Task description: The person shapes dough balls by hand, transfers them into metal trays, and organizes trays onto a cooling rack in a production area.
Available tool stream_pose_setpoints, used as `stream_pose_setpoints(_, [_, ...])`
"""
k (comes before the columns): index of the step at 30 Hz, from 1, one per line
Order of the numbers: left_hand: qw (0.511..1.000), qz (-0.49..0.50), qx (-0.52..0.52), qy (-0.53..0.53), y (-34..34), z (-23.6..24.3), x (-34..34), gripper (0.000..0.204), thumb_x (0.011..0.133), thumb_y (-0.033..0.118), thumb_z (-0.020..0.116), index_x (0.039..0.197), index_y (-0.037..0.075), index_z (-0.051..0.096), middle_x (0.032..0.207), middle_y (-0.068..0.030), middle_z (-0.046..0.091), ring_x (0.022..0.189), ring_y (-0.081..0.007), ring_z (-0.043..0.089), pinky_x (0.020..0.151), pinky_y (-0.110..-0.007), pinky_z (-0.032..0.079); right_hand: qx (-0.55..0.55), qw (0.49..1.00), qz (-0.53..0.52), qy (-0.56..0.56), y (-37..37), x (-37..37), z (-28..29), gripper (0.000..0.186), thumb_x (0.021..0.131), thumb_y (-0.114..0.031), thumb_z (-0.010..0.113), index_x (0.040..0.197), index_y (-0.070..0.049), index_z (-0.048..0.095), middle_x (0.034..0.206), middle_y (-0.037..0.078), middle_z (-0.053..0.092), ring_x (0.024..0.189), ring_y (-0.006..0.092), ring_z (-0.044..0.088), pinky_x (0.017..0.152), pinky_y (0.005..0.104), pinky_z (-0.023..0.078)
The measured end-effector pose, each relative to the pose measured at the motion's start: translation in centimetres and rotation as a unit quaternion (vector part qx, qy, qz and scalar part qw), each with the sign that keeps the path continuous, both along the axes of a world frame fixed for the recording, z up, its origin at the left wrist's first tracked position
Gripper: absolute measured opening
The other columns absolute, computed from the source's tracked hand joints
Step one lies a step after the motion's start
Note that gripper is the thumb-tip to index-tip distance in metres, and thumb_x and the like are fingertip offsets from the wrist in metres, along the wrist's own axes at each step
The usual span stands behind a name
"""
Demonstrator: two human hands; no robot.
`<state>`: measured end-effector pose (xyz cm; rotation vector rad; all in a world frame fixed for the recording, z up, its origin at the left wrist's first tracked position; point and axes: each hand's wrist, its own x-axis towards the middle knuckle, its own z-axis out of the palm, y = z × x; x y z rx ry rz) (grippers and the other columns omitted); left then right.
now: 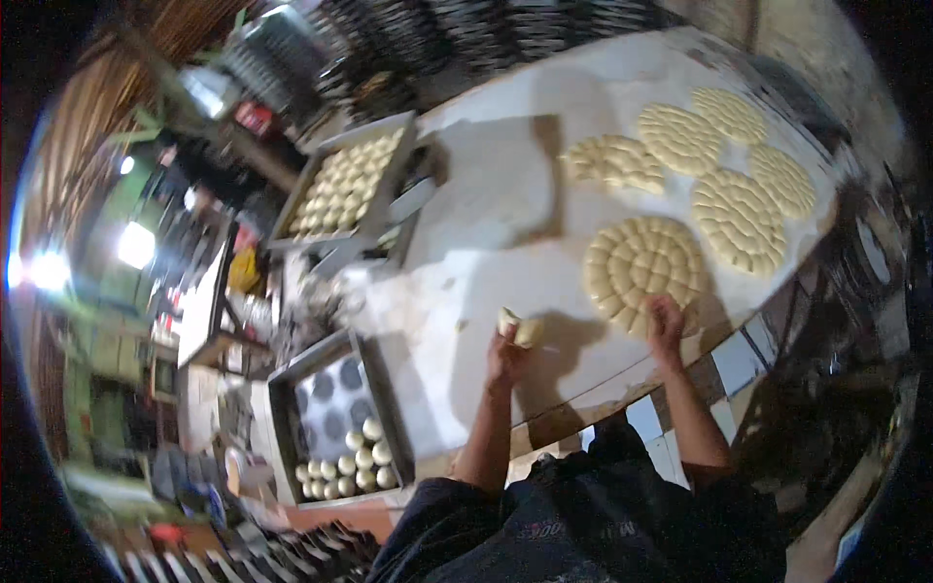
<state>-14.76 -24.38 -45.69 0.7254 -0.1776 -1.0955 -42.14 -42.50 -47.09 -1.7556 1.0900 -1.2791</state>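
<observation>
My left hand (503, 361) is raised over the white table, its fingers closed on a pale lump of dough (525, 333). To its right lies a flat round dough disc (643, 260), cut into rings of small pieces. At the near edge of that disc my right hand (665, 323) has its fingers curled in against the dough. What exactly lies between those fingertips is partly hidden. Left of my left hand, a metal tray (384, 408) holds several round dough balls (364, 458) in its near part, with dark round marks on its bare base.
More cut dough discs (737, 222) lie at the far right of the table (486, 282), one of them partly used up. A second tray (406, 146) full of dough balls stands at the far left. Dark racks (544, 29) line the back. Tiles (739, 361) face the table's near side.
</observation>
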Motion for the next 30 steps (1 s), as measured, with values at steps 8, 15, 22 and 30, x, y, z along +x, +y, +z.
stream_pose_setpoints(8, [0.97, 0.104, 0.046, -0.217, 16.4, -5.1, 0.6, 0.036, 0.096, 0.012, 0.07, 0.117, 0.012, 0.04, 0.098, -0.0024, 0.06, 0.09, -0.0121, 0.062, 0.075, -0.027, 0.053, 0.183, 0.947, 0.264, -0.023, 25.1, 18.6, -1.1, 0.039, 0.1, -0.029, 0.061, 0.126, -0.002, 0.048, 0.111, 0.015, 0.061, 0.096, 0.0294, 0.062, 0.084, 0.0417, 0.051])
stream_pose_setpoints(15, [0.958, 0.169, 0.101, -0.209, 25.0, -2.7, 2.0, 0.041, 0.099, 0.013, 0.067, 0.122, 0.012, 0.034, 0.106, -0.0057, 0.053, 0.1, -0.0145, 0.057, 0.075, -0.029, 0.053, 0.347, 0.903, 0.181, -0.178, 16.8, 18.7, -2.1, 0.037, 0.095, -0.018, 0.068, 0.121, -0.013, 0.043, 0.098, 0.004, 0.057, 0.078, 0.0126, 0.057, 0.058, 0.0276, 0.047])
stream_pose_setpoints(22, [0.469, 0.074, 0.31, -0.823, 24.0, -2.4, 4.1, 0.025, 0.087, 0.026, 0.069, 0.106, 0.011, 0.06, 0.101, -0.0115, 0.054, 0.105, -0.0347, 0.049, 0.09, -0.047, 0.043, -0.18, 0.852, 0.397, 0.29, 10.2, 6.4, -1.1, 0.036, 0.089, -0.031, 0.068, 0.103, -0.002, 0.053, 0.097, 0.017, 0.055, 0.092, 0.0359, 0.054, 0.088, 0.0495, 0.043])
stream_pose_setpoints(30, [0.625, 0.138, 0.338, -0.69, 8.5, 1.1, 6.3, 0.023, 0.09, 0.029, 0.07, 0.092, 0.006, 0.063, 0.09, -0.0138, 0.061, 0.091, -0.0361, 0.056, 0.084, -0.047, 0.046, -0.263, 0.844, 0.393, 0.253, 10.8, 18.4, 2.7, 0.037, 0.077, -0.025, 0.069, 0.1, 0.002, 0.056, 0.099, 0.024, 0.055, 0.104, 0.0455, 0.051, 0.108, 0.0613, 0.032])
